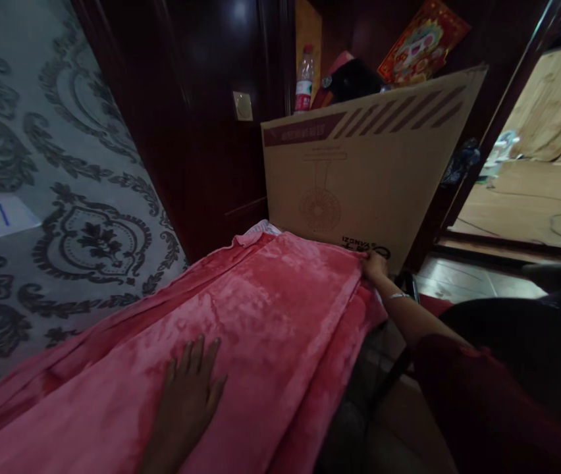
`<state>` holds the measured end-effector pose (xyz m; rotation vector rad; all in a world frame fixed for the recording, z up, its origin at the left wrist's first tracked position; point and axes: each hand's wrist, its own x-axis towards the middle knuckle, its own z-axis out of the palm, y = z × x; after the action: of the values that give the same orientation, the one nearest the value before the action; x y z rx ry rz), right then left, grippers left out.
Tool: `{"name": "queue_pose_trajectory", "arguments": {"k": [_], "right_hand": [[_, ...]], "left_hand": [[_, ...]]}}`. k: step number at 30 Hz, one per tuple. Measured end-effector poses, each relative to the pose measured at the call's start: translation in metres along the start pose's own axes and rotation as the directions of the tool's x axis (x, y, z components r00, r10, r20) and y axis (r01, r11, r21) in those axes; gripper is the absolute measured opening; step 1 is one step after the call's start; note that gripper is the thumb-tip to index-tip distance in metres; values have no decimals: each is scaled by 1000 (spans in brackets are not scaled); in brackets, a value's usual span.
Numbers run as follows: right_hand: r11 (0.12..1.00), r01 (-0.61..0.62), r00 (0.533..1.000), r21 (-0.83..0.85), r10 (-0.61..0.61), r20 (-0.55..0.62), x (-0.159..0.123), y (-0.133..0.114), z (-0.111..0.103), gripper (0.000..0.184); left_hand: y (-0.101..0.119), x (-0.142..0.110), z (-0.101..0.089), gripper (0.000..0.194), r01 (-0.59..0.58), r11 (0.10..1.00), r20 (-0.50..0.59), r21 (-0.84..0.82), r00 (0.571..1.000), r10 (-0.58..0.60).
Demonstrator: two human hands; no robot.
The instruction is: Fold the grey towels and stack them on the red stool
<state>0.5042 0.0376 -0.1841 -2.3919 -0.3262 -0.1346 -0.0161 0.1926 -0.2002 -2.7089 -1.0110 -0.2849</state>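
A pink plush blanket (261,316) lies in folded layers over a long raised surface in front of me. My left hand (192,378) rests flat on its top layer, fingers stretched and slightly apart. At the far right corner of the blanket, my right hand (374,266) has its fingers closed on the edge, close to the cardboard box (384,178). A bracelet (399,296) circles my right wrist. Along the right side, the lower layers of the blanket hang down past the upper fold. A bit of whitish patterned cloth (263,228) shows at the far end.
The upright cardboard box stands just beyond the blanket's far end. Above it are a plastic bottle (304,79) and a red decorated packet (421,43). Patterned wallpaper (97,243) borders the left side. To the right, a doorway opens onto a floor with a cable (552,197).
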Motion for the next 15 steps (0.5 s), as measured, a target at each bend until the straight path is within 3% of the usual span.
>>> {"name": "queue_pose_trajectory", "arguments": {"k": [5,10,12,15], "right_hand": [[1000,30,999,-9,-30,25,-2,7,-4,34],[1000,4,999,-1,-4,37,-4,2,-7,33],[1000,-19,999,1,19,38,-4,-2,-9,34],[999,-50,998,-5,51,28,-4,-4,-12,35]], "left_hand": [[0,5,-4,59,-12,1000,3,-25,1000,12],[4,5,-23,49,-81,978,-112,-191,992,60],[19,-3,-41,39,-187,935,-113,-301,981,160],[56,-20,-61,27,-296,869,7,-396,946,325]]}}
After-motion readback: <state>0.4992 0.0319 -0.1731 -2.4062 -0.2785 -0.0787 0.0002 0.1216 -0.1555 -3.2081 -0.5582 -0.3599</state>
